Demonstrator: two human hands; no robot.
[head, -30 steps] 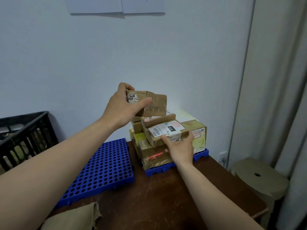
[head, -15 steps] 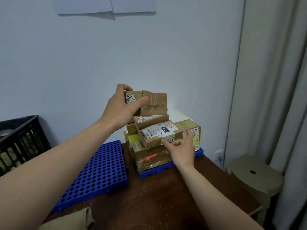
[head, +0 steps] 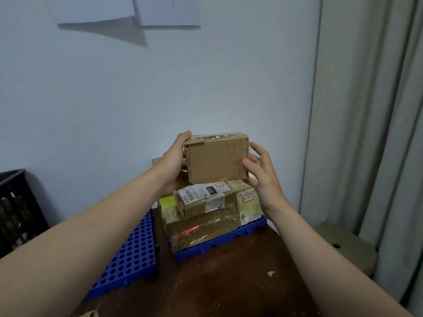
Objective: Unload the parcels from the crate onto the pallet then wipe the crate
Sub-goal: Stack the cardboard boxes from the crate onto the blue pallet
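currently: brown parcel (head: pixel 217 159) held up just above the stacked parcels (head: pixel 206 213) on the blue pallet (head: pixel 251 228), table (head: pixel 229 282) beneath. left hand (head: pixel 172 156) grip closed round parcel's left edge. right hand (head: pixel 263 172) grip loose, fingers spread, thumb touching parcel's right edge. black crate (head: pixel 16 209) far left.

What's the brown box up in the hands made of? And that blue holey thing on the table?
The brown box looks like matte cardboard, creased at its edges, with shiny clear tape across it. The blue pallet looks like hard moulded plastic: even colour, neat round holes, slight gloss.
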